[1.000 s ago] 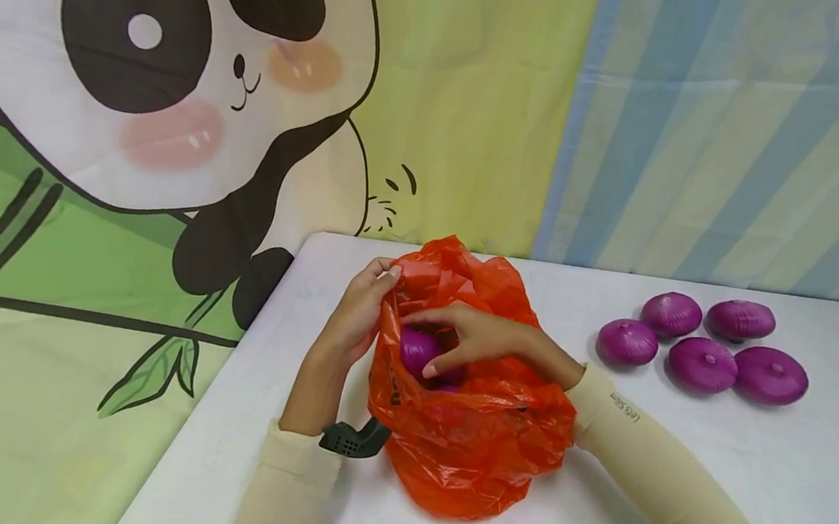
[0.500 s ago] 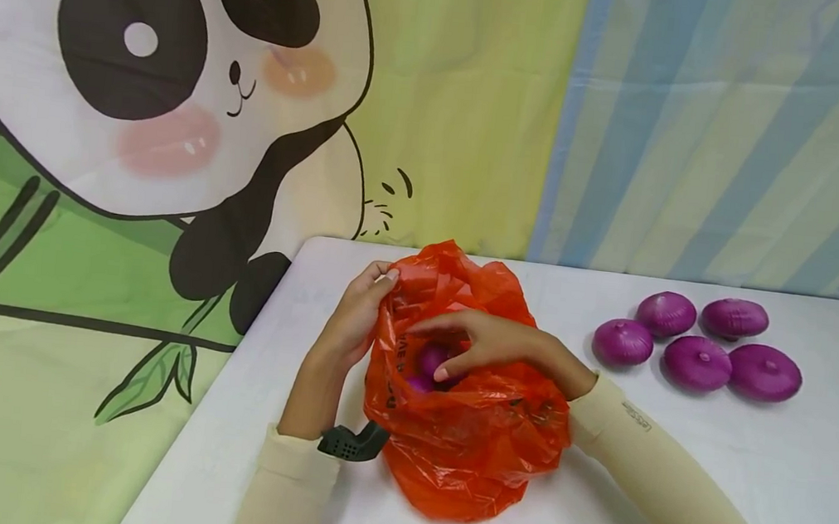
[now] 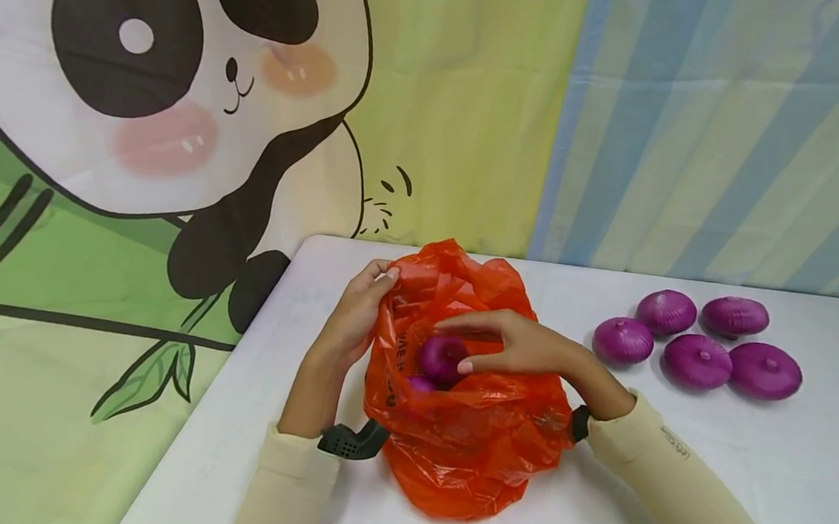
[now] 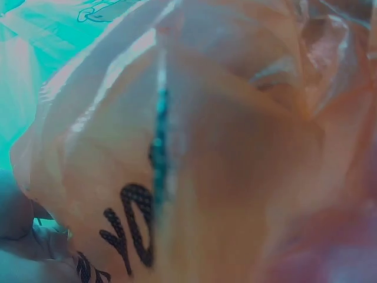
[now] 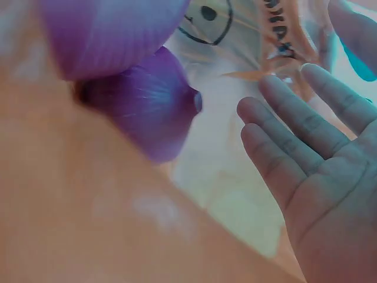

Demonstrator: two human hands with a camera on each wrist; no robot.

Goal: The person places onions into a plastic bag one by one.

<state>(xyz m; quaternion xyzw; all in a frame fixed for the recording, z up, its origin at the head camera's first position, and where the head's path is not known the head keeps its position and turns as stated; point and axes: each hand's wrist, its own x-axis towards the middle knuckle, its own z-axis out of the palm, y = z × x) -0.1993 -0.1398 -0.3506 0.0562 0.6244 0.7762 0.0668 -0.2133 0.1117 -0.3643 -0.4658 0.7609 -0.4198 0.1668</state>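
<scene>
In the head view an orange-red plastic bag (image 3: 469,466) stands with its mouth towards me. My left hand (image 3: 350,318) pinches the bag's left rim between thumb and fingers. Two purple onions lie inside, the upper onion (image 3: 443,359) partly covering the lower onion (image 3: 419,384). Over the mouth is my right hand (image 3: 525,344), fingers extended and holding nothing. The right wrist view shows its open palm (image 5: 330,171) apart from an onion (image 5: 156,106). Bag plastic (image 4: 224,153) with black print fills most of the left wrist view.
Several more purple onions (image 3: 697,363) sit in a cluster at the right on the white table (image 3: 782,485). A printed panda curtain (image 3: 463,108) hangs behind the table. Dark wrist straps (image 3: 355,441) show on both arms.
My right hand has let go of an onion, which now rests in the bag, and has drawn back to the right. The left hand keeps its grip on the rim.
</scene>
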